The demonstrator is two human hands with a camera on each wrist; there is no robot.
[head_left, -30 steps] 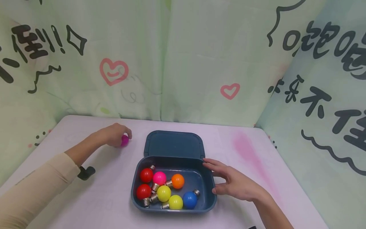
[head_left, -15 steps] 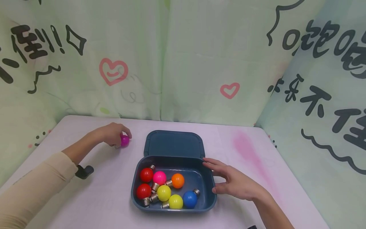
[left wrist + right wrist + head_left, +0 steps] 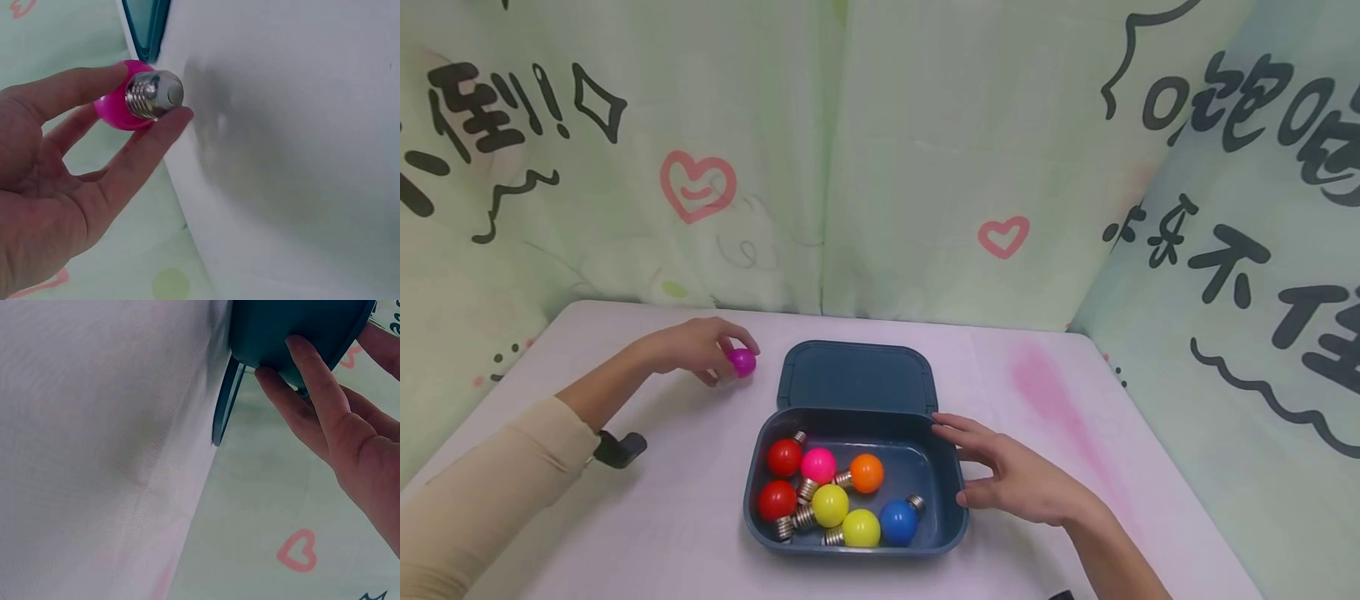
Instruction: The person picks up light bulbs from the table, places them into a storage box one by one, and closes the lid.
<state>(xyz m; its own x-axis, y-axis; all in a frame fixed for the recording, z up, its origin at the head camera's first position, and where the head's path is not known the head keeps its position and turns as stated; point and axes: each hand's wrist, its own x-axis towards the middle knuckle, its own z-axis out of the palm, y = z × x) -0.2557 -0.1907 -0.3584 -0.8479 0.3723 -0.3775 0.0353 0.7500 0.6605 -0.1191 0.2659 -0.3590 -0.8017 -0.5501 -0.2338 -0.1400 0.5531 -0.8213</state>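
My left hand (image 3: 692, 346) pinches a magenta light bulb (image 3: 743, 362) over the back left of the table. In the left wrist view the bulb's silver screw base (image 3: 147, 97) shows between thumb and fingers, with its shadow on the cloth apart from it. A dark blue plastic box (image 3: 857, 552) stands at the middle front. Inside it lie red bulbs (image 3: 784, 459), a pink bulb (image 3: 818, 467), an orange bulb (image 3: 867, 474), yellow bulbs (image 3: 831, 507) and a blue bulb (image 3: 898, 523). My right hand (image 3: 1018, 479) touches the box's right side with extended fingers (image 3: 312, 369).
Behind the box lies its lid (image 3: 857, 379), flat against the back rim. A white cloth covers the table (image 3: 647, 533), with a pink stain (image 3: 1052, 392) on the right. Printed curtains (image 3: 910, 150) hang close behind and at both sides.
My left hand has moved a little to the right and up with the magenta bulb, toward the box. The right hand and the box have stayed where they were.
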